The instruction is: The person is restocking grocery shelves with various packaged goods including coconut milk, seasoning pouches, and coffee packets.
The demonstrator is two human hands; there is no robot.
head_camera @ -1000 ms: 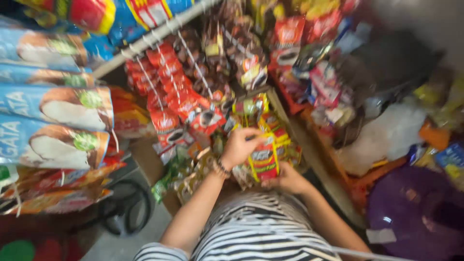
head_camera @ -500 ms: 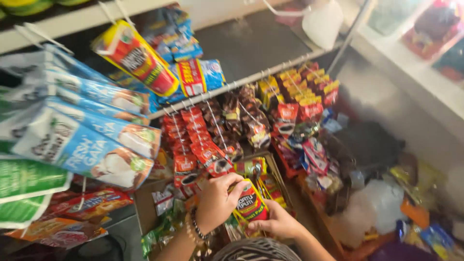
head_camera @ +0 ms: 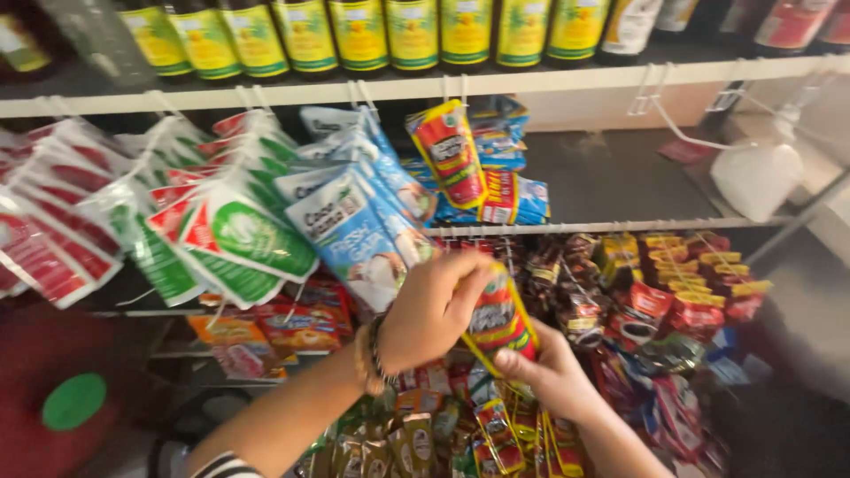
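Note:
My left hand (head_camera: 431, 310) and my right hand (head_camera: 549, 372) both grip a red and yellow sachet strip (head_camera: 498, 319), raised in front of the hanging racks. The left hand pinches its top, the right hand holds its lower end from below. A beaded bracelet (head_camera: 372, 354) is on my left wrist. Just above the hands hang blue and white pouches (head_camera: 359, 226) and a matching red and yellow sachet (head_camera: 450, 150) on hooks.
Green and white pouches (head_camera: 239, 235) and red and white pouches (head_camera: 53, 221) hang at the left. Bottles with yellow labels (head_camera: 354, 31) line the top shelf (head_camera: 531, 81). Dark and red sachets (head_camera: 655, 301) hang at the right; a white plastic bag (head_camera: 757, 181) lies on a shelf.
The view has tilted upward, bringing the top shelf of bottles into sight. Both hands have lifted the sachet strip higher, toward the hooks.

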